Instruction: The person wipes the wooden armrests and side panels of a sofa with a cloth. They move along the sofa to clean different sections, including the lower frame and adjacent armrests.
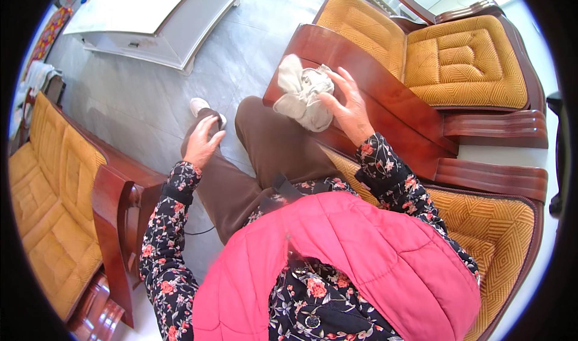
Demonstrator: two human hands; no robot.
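Observation:
A bundle of pale, off-white cloth pieces [303, 92] lies bunched on the wide reddish-brown wooden armrest [384, 88] of the seat. My right hand [347, 104] is at the bundle's right side, fingers apart and curved, with the fingertips at or very near the cloth; whether they touch it I cannot tell. Over my lower leg, my left hand [204, 141] is raised with its fingers apart and nothing in it. Brown trousers [280, 138] cover my legs, and I sit on a cushioned wooden seat.
A white low table [135, 47] stands ahead on the grey marbled floor [135, 97]. Wooden seats with mustard patterned cushions are at the right [465, 61] and left [58, 183]. The left seat's wooden armrest [110, 232] is near my left arm. A thin dark cable [201, 233] lies below.

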